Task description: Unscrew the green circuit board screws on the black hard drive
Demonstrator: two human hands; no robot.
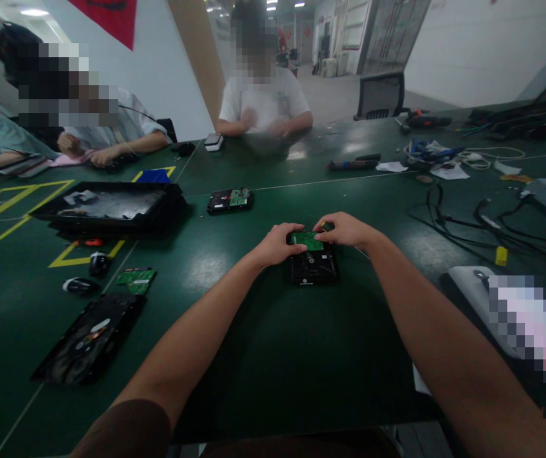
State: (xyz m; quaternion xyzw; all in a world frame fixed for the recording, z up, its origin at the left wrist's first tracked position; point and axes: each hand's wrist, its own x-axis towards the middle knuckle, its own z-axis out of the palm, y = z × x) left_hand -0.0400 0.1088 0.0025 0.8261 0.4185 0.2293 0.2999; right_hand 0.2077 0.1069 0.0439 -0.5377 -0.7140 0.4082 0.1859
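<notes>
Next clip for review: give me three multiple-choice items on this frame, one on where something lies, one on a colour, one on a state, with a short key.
1. Where does the second hard drive lie, seen from the drive under the hands?
A. Farther up the table, to the left
B. On the black tray
C. Under the cables on the right

2. What colour is the circuit board on the hard drive being handled?
A. Blue
B. Green
C. Red

3. How do the hands meet that drive?
A. Both hover clear of it
B. Only one touches it
C. Both rest on its far end

Key: 1 A, it sits on the bare table beyond the hands, right of the tray. 2 B, the board between the fingers is green. 3 C, the left hand and right hand both press there.
</notes>
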